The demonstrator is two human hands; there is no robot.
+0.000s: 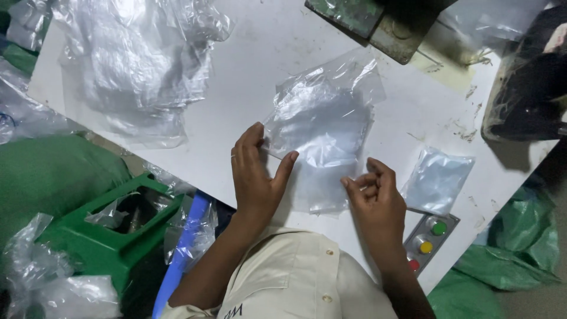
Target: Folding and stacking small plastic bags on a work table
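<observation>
A clear plastic bag [322,127] lies crumpled on the white table [266,53]. My left hand [255,174] rests flat on the bag's near left edge, fingers spread, a ring on one finger. My right hand [373,198] pinches the bag's near right corner between thumb and fingertips. A smaller folded clear bag [438,180] lies just right of my right hand, apart from it.
A heap of clear plastic bags [136,65] covers the table's far left. A grey control box with green, yellow and red buttons [428,236] sits at the near edge. Dark machine parts [378,20] and a black object [528,82] stand at the back. A green stool [112,230] stands below left.
</observation>
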